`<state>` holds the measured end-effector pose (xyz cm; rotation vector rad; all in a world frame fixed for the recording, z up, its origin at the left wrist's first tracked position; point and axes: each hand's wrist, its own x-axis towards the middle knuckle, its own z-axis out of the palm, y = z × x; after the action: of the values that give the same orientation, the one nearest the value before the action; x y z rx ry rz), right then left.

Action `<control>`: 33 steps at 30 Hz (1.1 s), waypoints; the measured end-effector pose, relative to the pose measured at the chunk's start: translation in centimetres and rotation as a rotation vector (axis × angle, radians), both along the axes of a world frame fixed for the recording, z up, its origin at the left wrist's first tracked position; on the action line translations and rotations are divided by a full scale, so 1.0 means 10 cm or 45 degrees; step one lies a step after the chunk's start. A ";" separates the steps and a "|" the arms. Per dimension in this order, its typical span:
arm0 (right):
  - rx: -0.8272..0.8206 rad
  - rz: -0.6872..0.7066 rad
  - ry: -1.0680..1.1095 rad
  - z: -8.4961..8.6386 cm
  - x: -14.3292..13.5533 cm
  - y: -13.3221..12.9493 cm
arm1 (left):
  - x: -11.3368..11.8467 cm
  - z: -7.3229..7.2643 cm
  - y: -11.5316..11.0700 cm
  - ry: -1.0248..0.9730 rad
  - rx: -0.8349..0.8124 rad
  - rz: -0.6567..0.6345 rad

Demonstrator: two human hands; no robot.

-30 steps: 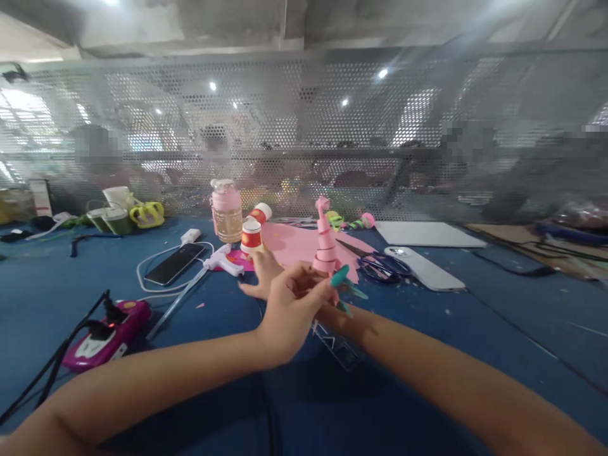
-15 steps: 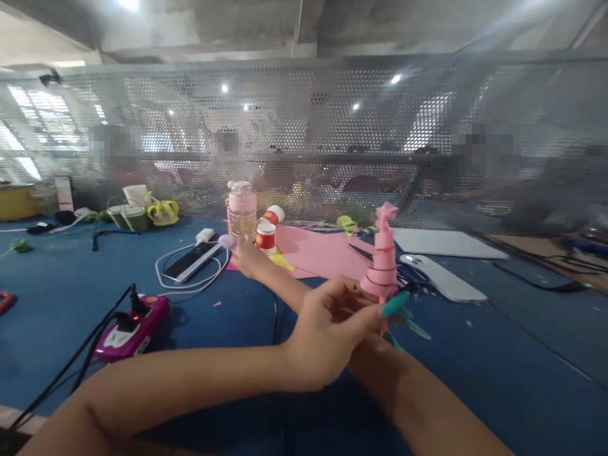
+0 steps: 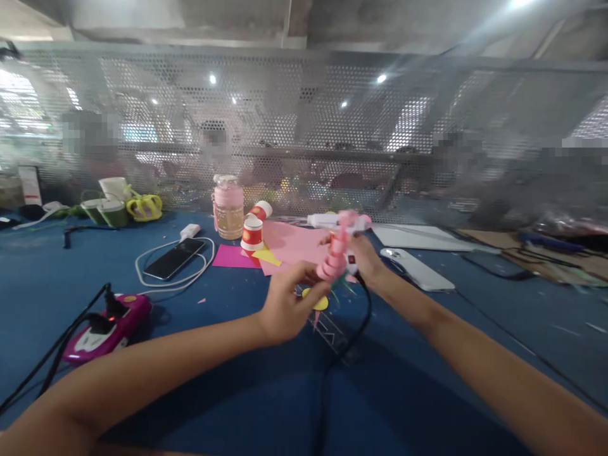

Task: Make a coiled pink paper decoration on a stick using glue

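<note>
My left hand [image 3: 287,304] pinches the base of a pink tiered paper tower [image 3: 335,256] between thumb and fingers. The tower leans to the right, and its top is blurred. Behind it, my right hand [image 3: 365,258] is wrapped round a white glue gun [image 3: 324,220] with a black cord running down toward me. Its barrel lies crosswise, partly hidden by the tower's top. Teal strips [image 3: 346,288] show under the tower. A yellow round piece [image 3: 315,299] is just below my left fingertips.
Pink paper [image 3: 289,240], red-and-white paper cups [image 3: 252,233] and a pink-lidded bottle [image 3: 229,209] stand beyond my hands. To the left are a black phone [image 3: 175,259] with a cable and a magenta power strip [image 3: 111,326]. A white phone [image 3: 422,271] lies right.
My right hand has come from the far left, near the bottle, back to the right, bringing the glue gun. My left hand has shifted left with the tower, which now tilts.
</note>
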<state>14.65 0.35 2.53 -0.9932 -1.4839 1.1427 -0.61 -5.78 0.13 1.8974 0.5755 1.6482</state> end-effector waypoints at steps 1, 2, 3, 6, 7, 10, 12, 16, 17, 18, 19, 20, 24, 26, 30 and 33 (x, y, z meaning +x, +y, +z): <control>-0.023 -0.001 0.003 -0.04 0.12 -0.07 | -0.01 -0.02 0.09 -0.072 -0.076 0.018; -0.054 0.009 -0.008 -0.08 0.22 -0.14 | -0.04 -0.05 0.19 -0.142 -0.140 0.041; -0.100 0.025 -0.027 -0.12 0.30 -0.19 | -0.06 -0.08 0.28 -0.200 -0.211 0.061; -0.255 0.093 -0.095 -0.23 0.49 -0.31 | -0.15 -0.14 0.53 -0.346 -0.380 0.141; -0.282 0.105 -0.100 -0.26 0.54 -0.33 | -0.17 -0.15 0.58 -0.401 -0.430 0.149; -0.310 0.123 -0.099 -0.34 0.62 -0.38 | -0.19 -0.17 0.64 -0.448 -0.607 0.107; -0.317 0.145 -0.093 -0.39 0.66 -0.40 | -0.17 -0.16 0.61 -0.413 -0.745 0.046; -0.314 0.198 -0.121 -0.44 0.67 -0.41 | -0.09 -0.14 0.56 -0.361 -0.973 -0.061; -0.313 0.207 -0.141 -0.44 0.67 -0.41 | -0.07 -0.14 0.56 -0.356 -0.999 -0.079; -0.314 0.217 -0.160 -0.45 0.67 -0.41 | -0.06 -0.14 0.56 -0.347 -1.015 -0.097; -0.317 0.228 -0.172 -0.45 0.68 -0.41 | -0.05 -0.14 0.56 -0.334 -1.023 -0.114; -0.321 0.237 -0.177 -0.46 0.69 -0.40 | -0.05 -0.15 0.57 -0.319 -1.024 -0.130; -0.346 0.240 -0.170 -0.49 0.75 -0.37 | -0.06 -0.20 0.59 -0.266 -0.986 -0.178; -0.358 0.231 -0.181 -0.51 0.78 -0.36 | -0.06 -0.21 0.60 -0.250 -0.957 -0.200; -0.350 0.249 -0.199 -0.52 0.79 -0.36 | -0.05 -0.23 0.60 -0.216 -0.950 -0.189; -0.326 0.262 -0.233 -0.51 0.78 -0.36 | -0.05 -0.24 0.59 -0.190 -0.921 -0.166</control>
<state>22.41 -3.30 -2.59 -1.1645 -1.6420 1.4490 -1.12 0.11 -2.26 1.2438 0.8268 1.2467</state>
